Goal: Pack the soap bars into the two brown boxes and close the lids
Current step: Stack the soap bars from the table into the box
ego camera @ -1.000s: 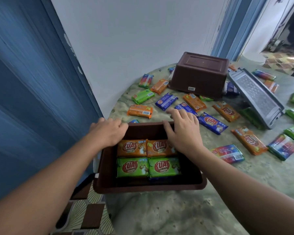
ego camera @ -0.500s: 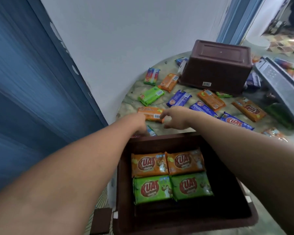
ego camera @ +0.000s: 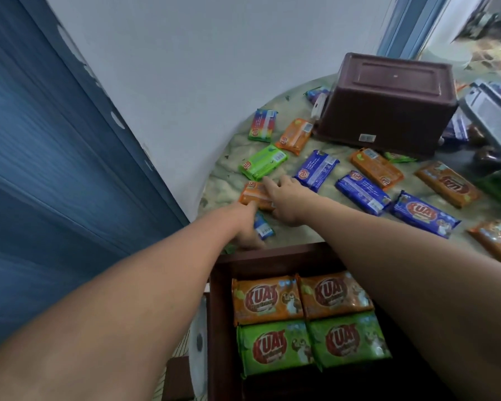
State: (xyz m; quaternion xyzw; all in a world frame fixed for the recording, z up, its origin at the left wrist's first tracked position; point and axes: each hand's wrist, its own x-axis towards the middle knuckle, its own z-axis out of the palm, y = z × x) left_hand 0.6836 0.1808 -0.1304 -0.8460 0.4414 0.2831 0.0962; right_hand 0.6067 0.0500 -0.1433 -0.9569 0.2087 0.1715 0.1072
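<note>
Soap bars: four lie in the open brown box [ego camera: 214,314] at the near edge, two orange above two green. Beyond it, the left hand [ego camera: 243,224] rests over a small blue bar [ego camera: 263,227], fingers hidden, so their grip cannot be told. The right hand [ego camera: 287,201] presses straight fingers on an orange bar [ego camera: 253,193]. A second brown box [ego camera: 388,111] sits upturned farther right. Loose bars scatter the mottled worktop [ego camera: 229,157], some cut off at right. White wall behind.

The left hand [ego camera: 245,224] covers most of a blue soap bar [ego camera: 263,227] beyond the open brown box [ego camera: 214,314], whose near end the bottom edge cuts off; its grip is unclear.
</note>
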